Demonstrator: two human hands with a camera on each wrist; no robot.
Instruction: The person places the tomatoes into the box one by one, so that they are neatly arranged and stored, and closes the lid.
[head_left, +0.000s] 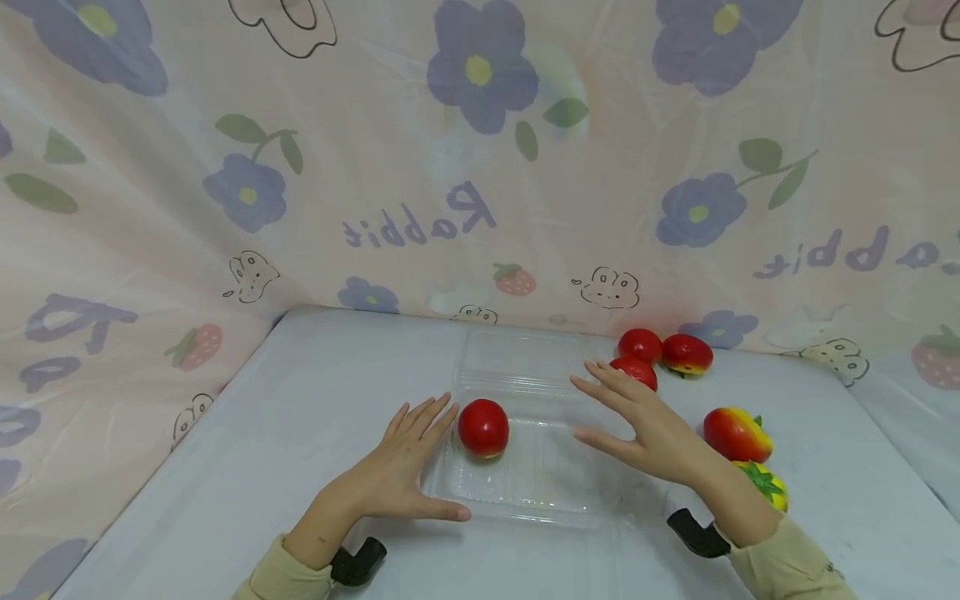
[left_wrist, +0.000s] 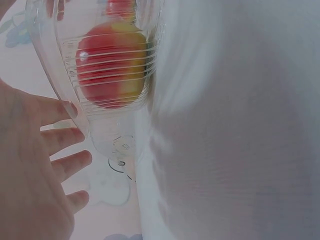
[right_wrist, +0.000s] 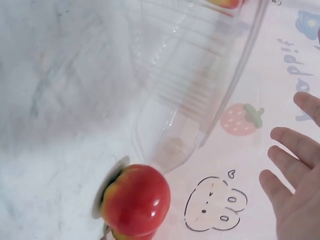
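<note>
A clear plastic clamshell box [head_left: 540, 479] lies with its lid [head_left: 521, 358] folded back. Inside, toward its left end, sits a red apple [head_left: 483, 427]; in the left wrist view this apple [left_wrist: 111, 67] shows a yellow side through the ribbed wall. My left hand [head_left: 393, 479] is at the box's left side, fingers straight and spread, fingertips right at the rim in the left wrist view. Over the box's right side hovers my right hand [head_left: 645, 425], fingers extended and apart, holding nothing. The right wrist view has its fingers [right_wrist: 295, 160] clear of the box wall.
Several red fruits, including one red fruit [head_left: 640, 346] and another [head_left: 687, 355], stand behind my right hand. Right of my forearm lie a red-and-yellow fruit [head_left: 737, 434] and a yellow fruit with green leaves [head_left: 765, 483]. A printed curtain [head_left: 412, 150] rises behind the white table [head_left: 337, 358].
</note>
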